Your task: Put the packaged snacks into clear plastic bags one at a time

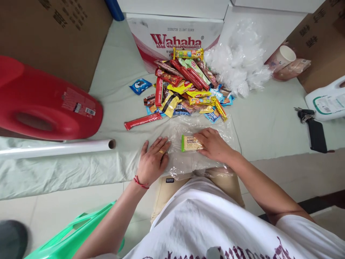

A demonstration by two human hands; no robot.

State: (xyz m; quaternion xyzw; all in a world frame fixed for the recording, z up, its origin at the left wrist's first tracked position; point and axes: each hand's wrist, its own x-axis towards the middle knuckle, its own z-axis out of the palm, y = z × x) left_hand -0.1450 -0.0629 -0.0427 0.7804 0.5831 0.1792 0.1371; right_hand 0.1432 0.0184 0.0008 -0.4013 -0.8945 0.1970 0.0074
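My right hand (211, 144) is closed over the right end of a soda biscuit packet (188, 143) with a green edge. The packet lies over a clear plastic sheet or bag (183, 163) spread at the table's front edge. To the left, my left hand (155, 158) rests flat with its fingers stretched out, touching the plastic's left edge, and holds nothing. Beyond both hands sits a heap of wrapped snacks (183, 86) in red, yellow, blue and green. A single red snack stick (142, 121) lies apart from the heap, and a blue packet (140, 86) is farther back.
Behind the heap stand a Wahaha carton (175, 27) and a pile of crumpled clear bags (239, 59). A red jug (48, 100) and a film roll (56, 147) lie left. Paper cups (286, 55), keys (306, 114), a black phone-like object (317, 136) and a white bottle (327, 102) are right.
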